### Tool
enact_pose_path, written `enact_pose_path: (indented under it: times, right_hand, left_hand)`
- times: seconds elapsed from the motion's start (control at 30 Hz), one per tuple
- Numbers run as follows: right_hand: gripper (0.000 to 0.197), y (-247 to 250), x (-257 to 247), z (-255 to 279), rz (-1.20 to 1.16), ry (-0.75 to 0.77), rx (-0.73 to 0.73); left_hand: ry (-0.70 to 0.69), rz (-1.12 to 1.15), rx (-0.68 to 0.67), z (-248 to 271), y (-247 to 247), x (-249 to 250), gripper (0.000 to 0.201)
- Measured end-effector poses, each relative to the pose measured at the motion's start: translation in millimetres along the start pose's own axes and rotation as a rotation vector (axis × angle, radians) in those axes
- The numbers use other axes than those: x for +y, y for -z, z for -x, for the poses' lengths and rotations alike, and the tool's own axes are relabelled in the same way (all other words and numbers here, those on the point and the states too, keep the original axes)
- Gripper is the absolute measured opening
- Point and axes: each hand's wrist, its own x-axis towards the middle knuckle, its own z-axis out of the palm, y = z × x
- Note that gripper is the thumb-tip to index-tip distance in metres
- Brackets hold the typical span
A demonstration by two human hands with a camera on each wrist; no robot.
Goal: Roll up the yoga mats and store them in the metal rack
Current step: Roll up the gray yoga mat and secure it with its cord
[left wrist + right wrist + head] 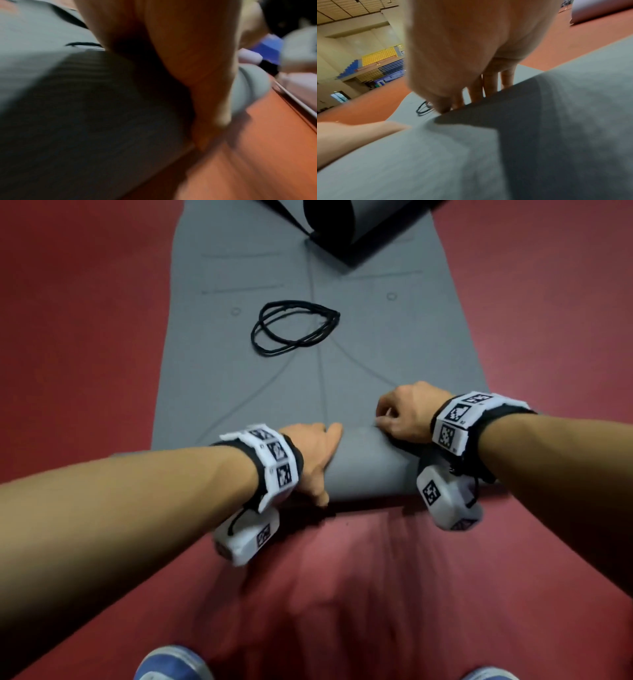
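Observation:
A grey yoga mat [274, 371] lies along the red floor, its near end rolled into a thick roll [370, 470]. My left hand [315, 453] lies on the roll's left part, fingers stretched flat over the top and thumb down its near side. My right hand [400, 416] grips the right part, its fingers [476, 90] hooked over the far side where the roll [471, 155] meets the flat mat. The left wrist view shows my left hand [188, 54] against the roll [85, 108], blurred.
Black elastic cords [294, 326] lie looped on the flat mat ahead of the roll. A second, darker mat [329, 217], partly rolled, rests across the far end. Red floor [85, 337] surrounds the mat. My blue shoes [171, 662] stand behind. No metal rack is visible.

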Motion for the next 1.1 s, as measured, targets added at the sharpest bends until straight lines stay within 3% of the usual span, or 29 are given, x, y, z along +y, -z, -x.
enact_pose_path:
  times: [0.07,0.13,0.2,0.3,0.4,0.47,0.53,0.6,0.7,0.77,0.87,0.97,1.03,1.1]
  right_hand:
    - [0.066,0.2,-12.0,6.4,-0.127,0.057,-0.147]
    - [0.104,-4.2,-29.9,11.5,0.0,0.15,-0.244]
    - [0.116,-15.5,-40.1,12.8,0.25,0.185,-0.192]
    - [0.102,-17.2,-43.5,7.1,0.27,0.151,-0.137]
    - [0.089,1.7,-44.7,3.2,0.194,0.128,-0.163]
    - [0.077,12.5,-44.8,-0.7,0.095,0.144,-0.222]
    - [0.071,15.4,-42.8,-7.0,-0.076,0.141,-0.416]
    - [0.053,6.3,-40.1,-7.0,-0.181,0.092,-0.664]
    - [0.028,-26.9,-43.1,6.7,-0.213,0.039,-0.875]
    - [0.032,-49.5,-43.3,16.5,-0.254,0.014,-0.977]
    - [0.068,-57.3,-42.0,19.5,-0.263,-0.003,-1.126]
    - [0.065,-35.2,-40.7,6.6,-0.206,0.05,-0.984]
    - [0.056,-11.7,-41.1,-9.8,-0.129,0.087,-0.738]
    - [0.046,7.0,-49.1,-29.5,-0.043,0.132,-0.372]
  left_hand:
    - [0.025,0.09,-0.036,-7.5,12.9,-5.3,0.096]
    - [0.042,0.173,-0.091,-13.5,21.3,-10.3,0.096]
    - [0.056,0.213,-0.118,-18.0,24.2,-12.0,0.095]
    - [0.063,0.196,-0.108,-19.5,22.7,-9.9,0.096]
    - [0.045,0.034,0.036,-14.5,26.3,-10.4,0.105]
    - [0.013,0.015,0.048,-9.0,32.6,-11.5,0.11]
    - [-0.03,0.14,-0.062,-0.5,36.9,-11.7,0.111]
    - [-0.084,0.315,-0.247,5.2,30.6,-9.3,0.089]
    - [-0.103,0.506,-0.592,11.8,6.4,0.5,0.06]
    - [-0.091,0.479,-0.698,13.0,-8.9,8.7,0.064]
    - [-0.102,0.455,-0.726,3.4,-15.0,12.9,0.068]
    - [-0.06,0.372,-0.658,-8.6,-0.1,1.5,0.06]
    - [-0.024,0.364,-0.55,-12.2,7.2,-11.5,0.059]
    - [-0.001,0.407,-0.452,-10.9,5.9,-23.1,0.06]
